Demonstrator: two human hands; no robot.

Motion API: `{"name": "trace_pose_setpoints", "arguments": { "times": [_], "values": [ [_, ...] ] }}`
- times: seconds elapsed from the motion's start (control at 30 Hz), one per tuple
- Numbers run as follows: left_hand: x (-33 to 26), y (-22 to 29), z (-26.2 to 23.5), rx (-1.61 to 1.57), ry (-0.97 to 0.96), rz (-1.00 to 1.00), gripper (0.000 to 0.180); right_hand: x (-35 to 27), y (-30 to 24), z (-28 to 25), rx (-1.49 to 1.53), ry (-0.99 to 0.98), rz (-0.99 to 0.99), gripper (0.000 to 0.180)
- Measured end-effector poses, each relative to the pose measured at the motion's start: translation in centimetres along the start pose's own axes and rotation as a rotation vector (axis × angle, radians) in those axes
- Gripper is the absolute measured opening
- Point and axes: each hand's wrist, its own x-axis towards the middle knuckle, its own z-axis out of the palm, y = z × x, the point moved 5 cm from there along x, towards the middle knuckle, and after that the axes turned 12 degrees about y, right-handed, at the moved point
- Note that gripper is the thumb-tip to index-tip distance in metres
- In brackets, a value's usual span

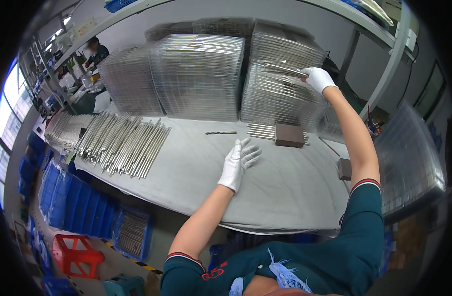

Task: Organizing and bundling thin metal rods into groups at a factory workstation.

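Clear plastic tray (285,70): thin, transparent, ribbed sheet, tilted at the top of the right-hand tray stack (280,93) at the table's far edge. Right hand (318,79), white-gloved, grips its right edge. Left hand (238,163), white-gloved, open with fingers spread, hovers over the grey table cover (196,167). Nearby: two further tray stacks (196,74) to the left; brown block (289,135) resting on short metal rods below the stack; single drill bit (221,132); large spread of long metal rods (122,143) far left.
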Motion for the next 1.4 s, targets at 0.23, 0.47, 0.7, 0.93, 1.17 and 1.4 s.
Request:
{"name": "trace_pose_setpoints", "arguments": {
  "times": [0.23, 0.47, 0.7, 0.93, 1.17, 1.4],
  "values": [
    [0.0, -0.3, -0.4, 0.025, 0.016, -0.015, 0.069, 2.5, 0.4, 3.2, -0.020, -0.101, 0.037, 0.038],
    [-0.2, -0.2, -0.1, 0.065, 0.028, -0.017, 0.067, 4.3, 0.6, 4.3, -0.044, -0.170, 0.016, 0.040],
    [-0.3, 0.0, 0.2, 0.103, 0.014, -0.008, 0.068, 5.4, 0.0, 4.9, -0.072, -0.170, -0.009, 0.033],
    [-0.5, 0.0, 0.7, 0.092, -0.013, -0.015, 0.070, 4.7, 0.8, 3.6, -0.042, 0.144, 0.033, 0.027],
    [-1.1, -0.5, 0.6, 0.123, -0.134, -0.056, 0.073, -10.3, -8.5, -1.5, 1.042, -0.259, 0.388, 0.029],
    [-1.2, -1.4, 1.2, -0.246, -0.264, -0.362, 0.057, -22.4, -14.2, -0.8, 0.709, -0.760, 0.036, 0.038]
  ]
}}
